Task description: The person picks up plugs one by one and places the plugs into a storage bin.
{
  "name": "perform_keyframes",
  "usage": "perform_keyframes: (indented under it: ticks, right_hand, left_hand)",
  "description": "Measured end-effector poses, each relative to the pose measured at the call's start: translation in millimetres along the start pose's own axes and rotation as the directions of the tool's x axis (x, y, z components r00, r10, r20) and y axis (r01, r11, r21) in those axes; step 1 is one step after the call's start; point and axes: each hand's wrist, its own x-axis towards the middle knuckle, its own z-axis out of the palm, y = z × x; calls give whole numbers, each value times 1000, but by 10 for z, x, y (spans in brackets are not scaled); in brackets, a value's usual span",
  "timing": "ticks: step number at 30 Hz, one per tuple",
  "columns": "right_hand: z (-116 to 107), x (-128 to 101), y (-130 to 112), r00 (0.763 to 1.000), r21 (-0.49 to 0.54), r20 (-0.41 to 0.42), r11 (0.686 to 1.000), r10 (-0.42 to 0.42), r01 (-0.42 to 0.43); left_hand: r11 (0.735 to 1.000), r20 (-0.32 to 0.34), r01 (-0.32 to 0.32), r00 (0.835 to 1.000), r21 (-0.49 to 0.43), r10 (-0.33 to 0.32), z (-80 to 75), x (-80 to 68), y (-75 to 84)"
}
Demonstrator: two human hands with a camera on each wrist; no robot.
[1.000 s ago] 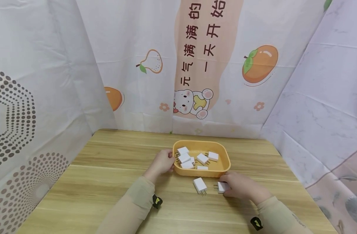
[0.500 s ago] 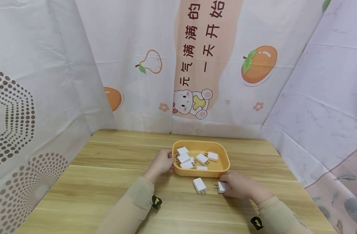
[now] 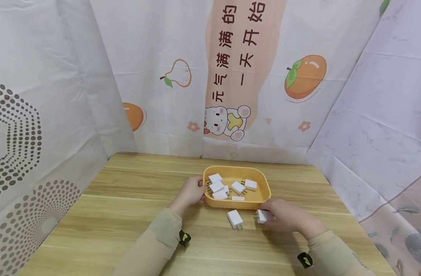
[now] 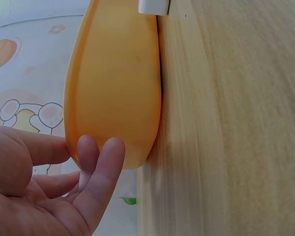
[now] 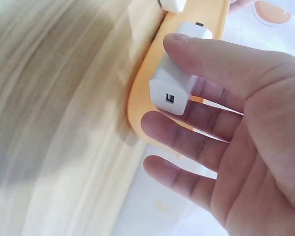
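Observation:
An orange tray (image 3: 256,174) sits mid-table and holds several white plug chargers (image 3: 238,187). My left hand (image 3: 191,191) rests against the tray's left end, fingers touching its wall (image 4: 113,113). My right hand (image 3: 283,216) pinches a white charger (image 3: 262,216) just in front of the tray's right corner, a little off the table. In the right wrist view the thumb and fingers hold that charger (image 5: 174,86), its USB port facing the camera. Another white charger (image 3: 235,219) lies loose on the table to the left of my right hand.
The wooden table (image 3: 127,214) is enclosed by patterned cloth walls on the left, back and right. The back cloth (image 3: 238,76) shows fruit, a bear and printed characters. The tray stands near the table's centre.
My right hand has lifted the charger slightly and drawn it closer to the tray's front right corner. The left hand and the loose charger have stayed put.

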Motion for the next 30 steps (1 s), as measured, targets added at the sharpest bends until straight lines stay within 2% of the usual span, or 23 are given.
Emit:
perform_keyframes:
  ticks: [9,18,25,30]
  right_hand:
    - [-74,-22,15,999,-46,-35,998,-35,33]
    - [-199,-26,-31,997,-34,-54,998,-56,54]
    - [-288,-24,-55,990,-40,-86,994,-108,104]
    - [-309,-20,-74,990,-51,-92,993,-109,104]
  left_hand:
    - [1000,-3,-2,1000,-2,2,2,7,-1]
    - [1000,0,14,1000,-6,-14,-4,-4,-8]
    - [1000,-3,18,1000,-7,-19,-5,0,-12]
    - [1000,1,9,1000,-6,-9,-4,4,-9]
